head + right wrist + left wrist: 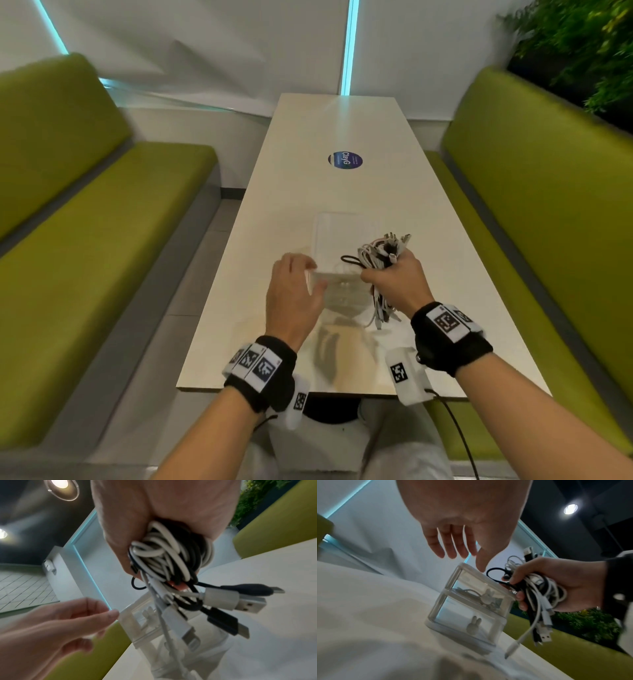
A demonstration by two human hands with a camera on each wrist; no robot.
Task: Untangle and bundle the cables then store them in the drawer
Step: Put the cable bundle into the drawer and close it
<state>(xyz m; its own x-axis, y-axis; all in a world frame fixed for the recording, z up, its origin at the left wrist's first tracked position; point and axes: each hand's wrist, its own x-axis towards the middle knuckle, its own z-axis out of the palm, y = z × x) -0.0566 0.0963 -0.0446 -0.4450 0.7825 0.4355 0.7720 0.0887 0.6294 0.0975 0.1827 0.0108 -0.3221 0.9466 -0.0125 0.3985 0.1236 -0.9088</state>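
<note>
A small clear two-drawer unit (346, 233) stands on the pale table (428, 212), both drawers pushed in, each with a rabbit-shaped knob (473, 623). Something cable-like lies in the upper drawer (467, 593). My right hand (390, 274) grips a coiled bundle of white and black cables (380, 253) just right of the unit, the plugs dangling below (223, 601). My left hand (313, 274) hovers with relaxed, spread fingers (450, 545) over the unit's near left corner, thumb close to the top edge; I cannot tell whether it touches.
Green benches run along the table, one on the left (102, 222) and one on the right (548, 205). A round blue sticker (345, 160) sits farther up the table. Plants (582, 41) fill the far right corner. A white wall closes the far end.
</note>
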